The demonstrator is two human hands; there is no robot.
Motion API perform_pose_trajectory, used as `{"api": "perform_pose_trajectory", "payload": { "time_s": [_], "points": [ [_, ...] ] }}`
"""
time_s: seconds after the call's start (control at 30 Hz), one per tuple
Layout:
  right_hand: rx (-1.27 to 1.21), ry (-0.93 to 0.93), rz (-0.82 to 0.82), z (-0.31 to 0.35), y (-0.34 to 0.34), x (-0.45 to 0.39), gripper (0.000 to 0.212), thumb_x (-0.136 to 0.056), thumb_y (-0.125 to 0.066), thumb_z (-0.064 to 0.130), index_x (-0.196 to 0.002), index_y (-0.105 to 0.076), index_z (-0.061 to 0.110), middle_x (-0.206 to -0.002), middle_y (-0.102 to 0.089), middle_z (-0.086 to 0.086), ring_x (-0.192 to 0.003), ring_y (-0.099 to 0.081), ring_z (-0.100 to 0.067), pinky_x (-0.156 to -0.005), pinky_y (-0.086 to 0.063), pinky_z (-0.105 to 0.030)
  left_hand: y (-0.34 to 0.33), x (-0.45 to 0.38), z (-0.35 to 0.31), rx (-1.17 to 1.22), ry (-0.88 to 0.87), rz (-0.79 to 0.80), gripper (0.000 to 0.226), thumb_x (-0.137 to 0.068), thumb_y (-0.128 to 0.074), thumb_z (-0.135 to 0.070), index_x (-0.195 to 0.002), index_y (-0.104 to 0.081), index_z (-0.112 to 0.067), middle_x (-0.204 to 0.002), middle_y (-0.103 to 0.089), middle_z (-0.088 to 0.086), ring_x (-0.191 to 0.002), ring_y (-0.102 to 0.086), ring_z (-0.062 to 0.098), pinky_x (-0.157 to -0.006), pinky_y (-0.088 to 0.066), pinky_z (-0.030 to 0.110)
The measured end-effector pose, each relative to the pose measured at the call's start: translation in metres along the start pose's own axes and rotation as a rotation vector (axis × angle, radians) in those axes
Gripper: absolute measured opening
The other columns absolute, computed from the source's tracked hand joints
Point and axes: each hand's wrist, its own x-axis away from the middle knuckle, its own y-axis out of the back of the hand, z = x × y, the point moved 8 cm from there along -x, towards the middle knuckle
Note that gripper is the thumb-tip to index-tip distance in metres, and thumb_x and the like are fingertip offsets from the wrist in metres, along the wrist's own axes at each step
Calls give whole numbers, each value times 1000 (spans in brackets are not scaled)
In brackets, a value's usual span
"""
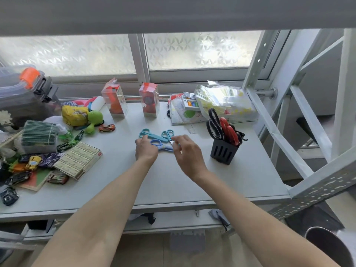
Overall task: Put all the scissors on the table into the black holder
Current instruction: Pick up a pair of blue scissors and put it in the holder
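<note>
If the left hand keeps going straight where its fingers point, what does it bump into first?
Probably the blue scissors, lying right at the left hand's fingertips, with the teal scissors just beyond them. Depth is hard to judge; it may already touch the blue pair.

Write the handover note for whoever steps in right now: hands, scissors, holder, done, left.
Left hand: resting at the blue scissors, grip unclear.
Right hand: fingers pinching near the teal scissors; hold not confirmed.
Black holder: upright on the table, right of the hands.
Done: black scissors and red scissors stand in it.
Left: the blue and teal ones, which lie crossed mid-table.
</note>
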Motion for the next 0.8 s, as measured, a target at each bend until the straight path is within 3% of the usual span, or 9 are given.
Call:
{"api": "perform_pose_trajectory", "payload": {
  "time_s": [0.1, 0.23, 0.37, 0.43, 0.5, 0.6, 0.7, 0.8],
  "points": [
    [121, -103, 287, -12, -44, -20, 42, -98, -46, 14, -140, -49, 12, -135, -53, -12, -118, -55, -32, -99, -44, -40, -2, -4, 3, -34, 0, 46, 59, -92, -55, -12, -148, -39, -10, -148, -35, 17, -129, -51, 34, -111, -36, 34],
    [264, -147, 475, -21, -74, -24, 46, -94, -44, 8, -139, -44, 13, -134, -51, -16, -122, -50, -35, -103, -41, -42, -1, -5, 0, -39, -61, 78, 48, -90, -54, -9, -138, -51, -9, -143, -42, 17, -124, -55, 34, -109, -38, 32],
    [298, -147, 432, -19, -78, -18, 41, -92, -49, 5, -133, -48, 10, -130, -49, -16, -118, -53, -35, -95, -44, -41, -3, -3, 4, 30, -20, 115, 39, -87, -55, -5, -124, -64, -8, -129, -60, 15, -117, -59, 32, -103, -47, 34],
    [289, -141, 406, -18, -77, -9, 45, -92, -51, 6, -136, -46, 12, -130, -47, -14, -116, -53, -34, -92, -46, -42, -7, 3, 8, 119, 22, 160, 17, -85, -55, -4, -82, -71, -11, -93, -65, 17, -90, -60, 30, -80, -48, 30],
    [269, -132, 362, -18, -72, 3, 46, -93, -52, 9, -139, -45, 14, -129, -46, -13, -112, -55, -34, -89, -47, -42, -13, 10, 11, 220, 52, 247, 24, -86, -61, -7, -62, -62, -13, -73, -59, 13, -72, -53, 25, -64, -43, 28],
    [238, -92, 285, -20, -58, 19, 48, -92, -56, 10, -138, -45, 14, -125, -47, -12, -106, -57, -31, -88, -50, -41, -18, 30, 9, 311, 86, 451, 19, -87, -67, -14, -69, -62, -10, -66, -54, 7, -56, -46, 18, -52, -41, 24],
    [161, -62, 201, -24, -36, 35, 42, -91, -60, 16, -132, -50, 15, -118, -51, -8, -98, -59, -26, -84, -53, -38, -17, 47, -9, 314, 17, 597, 13, -87, -69, -17, -83, -67, -5, -63, -53, 3, -51, -43, 13, -51, -42, 22],
    [107, -84, 124, -29, -10, 48, 32, -88, -63, 20, -118, -54, 14, -112, -54, -5, -87, -61, -23, -74, -51, -32, -22, 68, -37, 282, -103, 735, 18, -86, -72, -25, -84, -69, -6, -56, -53, 1, -48, -45, 9, -51, -43, 20]
  ]
}}
